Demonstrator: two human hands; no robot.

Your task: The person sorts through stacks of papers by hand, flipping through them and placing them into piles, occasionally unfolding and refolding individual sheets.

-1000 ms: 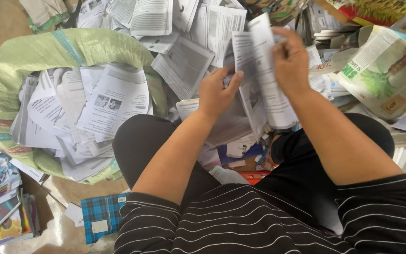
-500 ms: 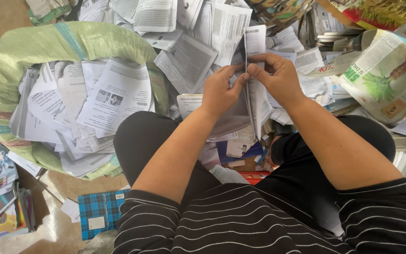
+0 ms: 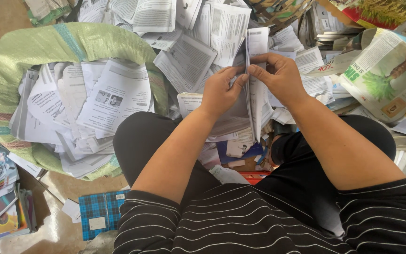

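A big pale green woven plastic sack [image 3: 34, 51] lies open-mouthed on the person's left, stuffed with loose white printed sheets [image 3: 95, 99], and its far edge runs out of view at the left border. Beyond the knees spreads a heap of more printed pages and booklets [image 3: 189, 56], so overlapped that single items are hard to separate. At the right a large glossy page with a green plant picture [image 3: 386, 75] is cut off by the frame edge. In front of the chest, above the lap, both hands hold up a thin bundle of white printed paper [image 3: 255, 84]; it is seen nearly edge-on, its long axis running upright, top end pointing away toward the heap and lower end hanging down between the knees. The left hand [image 3: 219, 91] has curled fingers pinching the bundle from its left side, and the right hand [image 3: 280, 75] pinches it from the right, thumb and forefinger closed on the paper edge. How many sheets it has cannot be told. A small blue tartan notebook [image 3: 100, 214] lies on the floor by the left leg.
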